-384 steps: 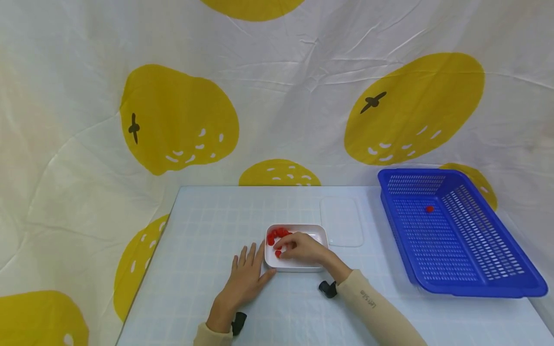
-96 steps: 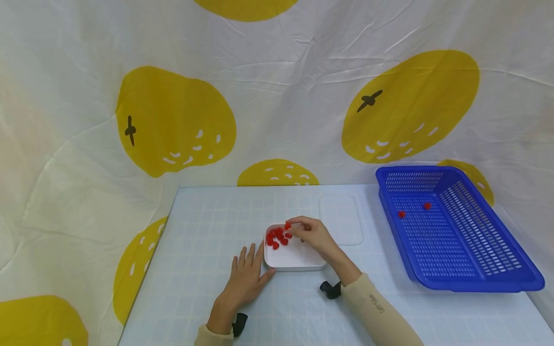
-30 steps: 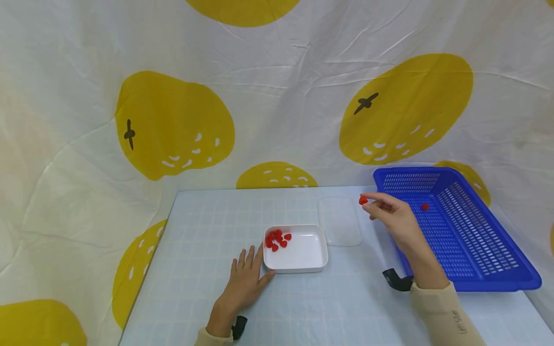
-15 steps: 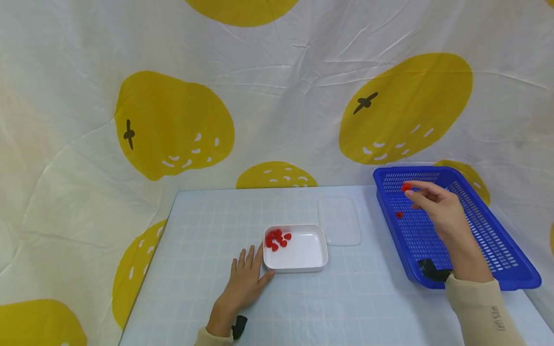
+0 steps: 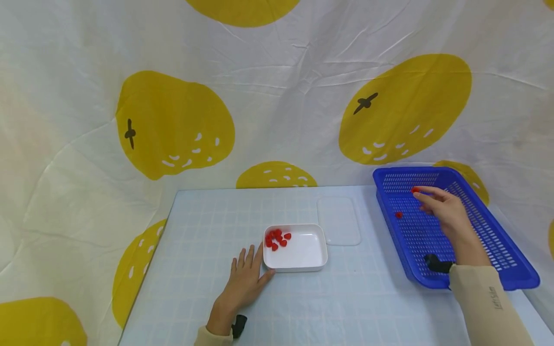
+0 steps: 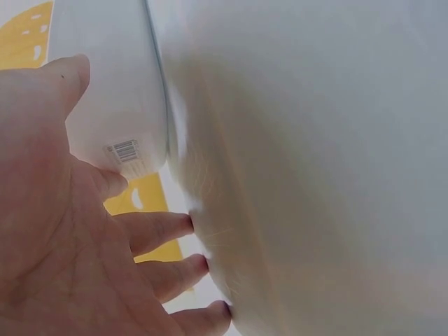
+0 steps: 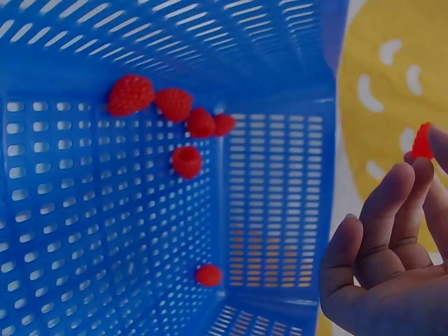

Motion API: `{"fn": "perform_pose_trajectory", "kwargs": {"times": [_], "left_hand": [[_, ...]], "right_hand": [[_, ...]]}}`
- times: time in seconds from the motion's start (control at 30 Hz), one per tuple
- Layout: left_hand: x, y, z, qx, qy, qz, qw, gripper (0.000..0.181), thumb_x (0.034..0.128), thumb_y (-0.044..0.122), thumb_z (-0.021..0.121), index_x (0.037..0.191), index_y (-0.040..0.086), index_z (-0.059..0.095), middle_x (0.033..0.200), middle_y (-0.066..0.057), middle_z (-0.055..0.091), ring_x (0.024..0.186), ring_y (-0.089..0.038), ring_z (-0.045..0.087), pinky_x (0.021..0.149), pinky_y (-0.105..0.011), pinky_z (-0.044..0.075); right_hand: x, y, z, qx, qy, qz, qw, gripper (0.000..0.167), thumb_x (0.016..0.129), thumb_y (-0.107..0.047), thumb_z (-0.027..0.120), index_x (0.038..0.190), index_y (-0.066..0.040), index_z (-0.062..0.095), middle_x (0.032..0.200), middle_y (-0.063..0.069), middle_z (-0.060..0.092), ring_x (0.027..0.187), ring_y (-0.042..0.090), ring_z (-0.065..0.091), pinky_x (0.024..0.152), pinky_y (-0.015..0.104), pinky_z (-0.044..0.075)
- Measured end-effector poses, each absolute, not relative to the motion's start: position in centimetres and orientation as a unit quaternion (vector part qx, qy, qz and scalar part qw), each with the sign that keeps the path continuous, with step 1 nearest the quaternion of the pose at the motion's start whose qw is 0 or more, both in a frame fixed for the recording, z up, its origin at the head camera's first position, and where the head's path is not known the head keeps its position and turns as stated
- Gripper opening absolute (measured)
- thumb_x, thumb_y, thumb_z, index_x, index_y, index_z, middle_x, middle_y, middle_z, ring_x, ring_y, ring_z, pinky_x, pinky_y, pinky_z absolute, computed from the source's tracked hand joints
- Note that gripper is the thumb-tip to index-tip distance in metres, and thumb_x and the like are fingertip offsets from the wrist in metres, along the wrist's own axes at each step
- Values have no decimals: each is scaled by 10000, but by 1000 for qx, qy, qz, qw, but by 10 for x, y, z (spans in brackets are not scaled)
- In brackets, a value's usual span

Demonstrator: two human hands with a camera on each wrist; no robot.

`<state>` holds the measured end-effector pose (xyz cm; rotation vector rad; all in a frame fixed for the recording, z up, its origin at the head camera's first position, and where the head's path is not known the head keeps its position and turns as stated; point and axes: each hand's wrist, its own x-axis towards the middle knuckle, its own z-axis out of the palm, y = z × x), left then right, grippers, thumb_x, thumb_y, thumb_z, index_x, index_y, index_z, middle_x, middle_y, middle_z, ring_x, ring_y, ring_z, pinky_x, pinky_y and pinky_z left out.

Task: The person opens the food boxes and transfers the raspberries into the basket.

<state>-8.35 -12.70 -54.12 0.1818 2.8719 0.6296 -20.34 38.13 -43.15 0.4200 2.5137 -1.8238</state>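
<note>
Pinching a red berry [image 5: 415,190] between thumb and fingers of the right hand [image 5: 452,214], raised over the far half of a blue basket [image 5: 521,282] at the right of the tabletop [image 5: 207,226]. Held by the tips alone, probably to spare so small a thing from crushing. Below, seen from the right wrist: loose berries [image 7: 187,162] in the basket, several close together along one wall, with one well apart.

Resting near mid-tabletop, the left hand [image 5: 246,278], with fingers spread and gripping nothing, against the left side and near corner of a white box [image 5: 303,254], apparently to stop so light a container from sliding. Bunched toward its far left corner: remaining berries [image 5: 277,233], with bare floor to the right, likely handy for fingers coming from that side. Lying flat just right of the box, a clear lid [image 5: 339,221], seemingly set there to leave the top uncovered. Hanging behind, a white cloth [image 5: 298,129] printed with yellow fruit.
</note>
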Motion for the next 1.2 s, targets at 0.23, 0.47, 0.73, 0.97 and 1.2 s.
{"fn": "perform_pose_trajectory", "kwargs": {"times": [0.23, 0.47, 0.73, 0.97, 1.2], "left_hand": [[-84, -127, -541, 61, 970, 213, 100, 857, 969, 557, 558, 1614, 142, 175, 1621, -203, 222, 1486, -445, 109, 1144, -665, 91], [-83, -127, -542, 60, 969, 216, 99, 860, 964, 558, 564, 1613, 146, 179, 1620, -200, 226, 1484, -445, 112, 1142, -670, 91], [-83, -128, -544, 59, 971, 210, 101, 867, 959, 557, 570, 1616, 155, 170, 1622, -193, 228, 1486, -438, 118, 1140, -671, 97], [-83, -128, -544, 65, 970, 213, 95, 859, 962, 573, 553, 1613, 148, 186, 1619, -197, 231, 1484, -443, 119, 1139, -673, 100], [-84, -128, -543, 65, 971, 211, 92, 862, 961, 580, 549, 1613, 149, 184, 1618, -197, 235, 1484, -441, 122, 1138, -675, 102]], "right_hand": [[-210, 387, -441, 138, 792, -594, 2, 270, 875, -372, 781, 1132, -301, 745, 884, -163, 648, 716, 85, 636, 658, 209, 533], [-208, 386, -440, 126, 772, -623, -8, 301, 901, -287, 770, 1191, -213, 738, 806, -120, 664, 671, 80, 650, 629, 211, 541], [-202, 366, -423, 110, 813, -572, -14, 487, 912, -374, 740, 1342, -163, 650, 916, -70, 613, 776, 103, 610, 694, 189, 548], [-191, 329, -398, 43, 834, -549, -39, 502, 930, -384, 710, 1350, -118, 640, 839, -64, 617, 804, 162, 603, 717, 208, 526], [-187, 289, -391, -57, 819, -567, -61, 380, 961, -207, 698, 1314, -73, 660, 844, 12, 637, 771, 178, 603, 647, 228, 522]]}}
